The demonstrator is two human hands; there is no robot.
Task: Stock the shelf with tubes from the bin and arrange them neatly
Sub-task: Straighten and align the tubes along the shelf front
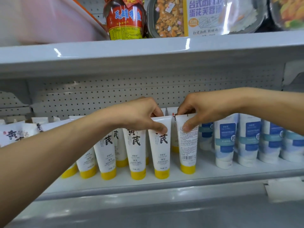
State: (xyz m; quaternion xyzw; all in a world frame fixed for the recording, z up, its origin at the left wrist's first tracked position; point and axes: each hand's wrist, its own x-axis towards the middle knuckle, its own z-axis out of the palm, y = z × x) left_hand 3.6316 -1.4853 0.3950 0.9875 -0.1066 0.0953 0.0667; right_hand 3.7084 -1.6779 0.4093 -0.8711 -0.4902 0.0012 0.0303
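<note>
Each grip pinches a top: left hand (138, 114) labelled tube (160, 155), right hand (203, 111) barcode tube (188, 145).

A bare shelf strip (204, 168) separates the yellow-capped tubes (138, 153) from the blue tubes (249, 142).

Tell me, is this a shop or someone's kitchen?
Most likely a shop. Rows of identical yellow-capped tubes stand beside blue-labelled tubes on a white pegboard-backed shelf, and a red-labelled jar and a packaged ready meal sit on the shelf above.
</note>
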